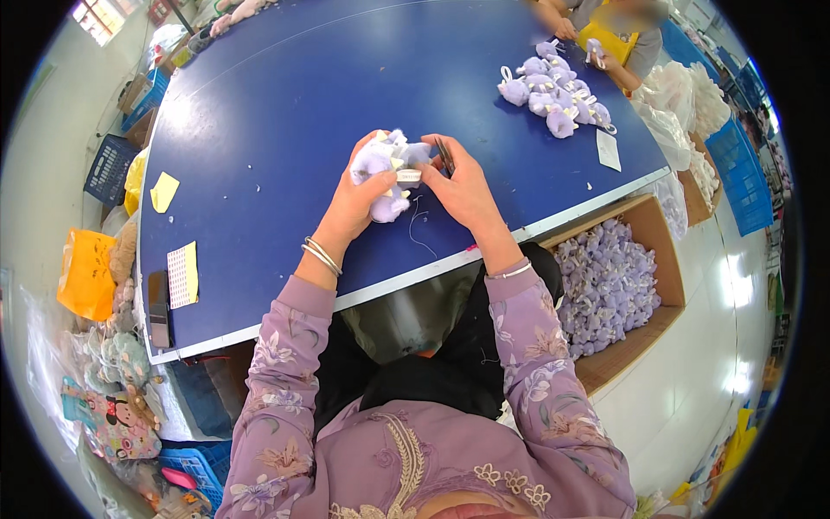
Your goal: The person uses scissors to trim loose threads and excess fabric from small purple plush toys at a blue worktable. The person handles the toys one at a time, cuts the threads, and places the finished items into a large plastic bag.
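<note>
Over the near part of the blue table (285,104), my left hand (350,206) grips a small lilac plush toy (373,162) with pale yellow bits. Its thumb presses by a white fabric label (408,176) on the toy. My right hand (469,192) is closed round dark thread snips (444,156), which stick up between thumb and fingers. The right thumb and fingertips also touch the toy beside the label. The toy's underside is hidden by my hands. A loose thread (413,227) lies on the table just below.
Several similar plush toys (540,85) lie heaped at the far right, near a co-worker in a yellow apron (609,41). A cardboard box (667,259) full of small lilac plush stands right of my legs. A phone (159,307) and sticker sheet (182,275) lie at the left edge.
</note>
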`<state>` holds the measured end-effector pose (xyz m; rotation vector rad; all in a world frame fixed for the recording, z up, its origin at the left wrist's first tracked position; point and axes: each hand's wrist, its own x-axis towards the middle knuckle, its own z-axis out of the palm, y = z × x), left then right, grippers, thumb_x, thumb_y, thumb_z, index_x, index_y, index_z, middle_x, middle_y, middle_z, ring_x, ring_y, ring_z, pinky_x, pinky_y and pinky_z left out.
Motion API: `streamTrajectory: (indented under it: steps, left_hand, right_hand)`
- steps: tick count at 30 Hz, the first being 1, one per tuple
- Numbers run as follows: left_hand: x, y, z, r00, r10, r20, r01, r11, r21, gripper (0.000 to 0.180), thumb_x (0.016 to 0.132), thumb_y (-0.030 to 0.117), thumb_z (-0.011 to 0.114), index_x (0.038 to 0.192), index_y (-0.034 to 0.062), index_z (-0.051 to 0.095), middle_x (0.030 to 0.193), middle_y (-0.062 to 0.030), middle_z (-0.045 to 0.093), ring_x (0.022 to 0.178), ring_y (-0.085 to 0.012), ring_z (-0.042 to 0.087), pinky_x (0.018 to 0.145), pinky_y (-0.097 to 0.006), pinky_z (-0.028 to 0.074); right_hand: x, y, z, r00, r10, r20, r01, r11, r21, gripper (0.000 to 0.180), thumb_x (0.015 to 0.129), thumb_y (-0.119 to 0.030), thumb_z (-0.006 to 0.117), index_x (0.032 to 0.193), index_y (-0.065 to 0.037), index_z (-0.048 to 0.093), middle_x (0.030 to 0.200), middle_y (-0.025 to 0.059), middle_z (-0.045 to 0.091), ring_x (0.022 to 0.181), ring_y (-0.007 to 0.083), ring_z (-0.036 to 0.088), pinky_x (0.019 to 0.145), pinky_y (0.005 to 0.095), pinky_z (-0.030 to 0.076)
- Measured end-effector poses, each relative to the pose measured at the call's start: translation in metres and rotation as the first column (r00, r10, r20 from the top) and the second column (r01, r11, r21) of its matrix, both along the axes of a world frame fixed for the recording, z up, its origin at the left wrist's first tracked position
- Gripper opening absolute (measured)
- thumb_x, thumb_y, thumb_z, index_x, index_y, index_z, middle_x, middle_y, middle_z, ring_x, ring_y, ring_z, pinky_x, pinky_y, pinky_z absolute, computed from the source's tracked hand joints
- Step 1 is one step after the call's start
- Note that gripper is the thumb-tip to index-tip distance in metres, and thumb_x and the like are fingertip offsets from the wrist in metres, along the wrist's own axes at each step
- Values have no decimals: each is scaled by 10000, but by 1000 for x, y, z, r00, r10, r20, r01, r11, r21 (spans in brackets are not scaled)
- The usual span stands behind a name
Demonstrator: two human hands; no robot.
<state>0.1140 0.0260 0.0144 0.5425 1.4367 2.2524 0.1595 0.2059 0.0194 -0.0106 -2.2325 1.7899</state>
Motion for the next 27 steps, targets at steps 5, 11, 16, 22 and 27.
streamTrajectory:
  steps: [5,11,16,22,27]
  left_hand:
    - [1,1,3,996,-64,57,60,996,63,749,808,272,725,1428,69,357,1278,-112,515,1137,-214,561,920,-346,501]
    - [-9,-1,2,993,-104,63,98,990,99,682,814,282,715,1375,62,396,1194,-133,564,903,-222,661,727,-323,558]
    - [-4,-3,6,997,-80,-4,80,985,153,666,812,286,711,1357,56,405,1177,-133,570,909,-247,675,711,-319,556]
    - [-1,-7,11,992,-123,24,118,981,152,751,738,361,746,1342,66,412,1197,-133,555,1016,-289,654,810,-337,533]
    - [0,-4,11,994,-105,24,98,977,190,787,709,421,760,1330,67,430,1181,-163,590,971,-308,675,749,-313,557]
  right_hand:
    - [-1,2,8,998,68,7,-67,996,-59,254,854,-128,657,1060,9,599,845,11,595,741,69,521,676,239,447]
    - [2,3,11,995,-95,12,96,970,-226,205,835,-127,669,979,-3,592,809,-3,577,696,47,496,614,226,427]
    - [2,5,5,975,-162,-152,137,978,-160,196,823,-111,682,952,-12,572,767,-32,533,650,30,435,575,210,385]
    - [7,11,9,984,-77,-161,67,996,-66,217,806,-60,686,975,-28,553,802,-41,528,650,19,394,566,190,350]
    - [8,13,9,977,-46,-207,16,990,-143,235,812,-9,671,997,-43,531,965,-10,602,663,18,390,574,185,354]
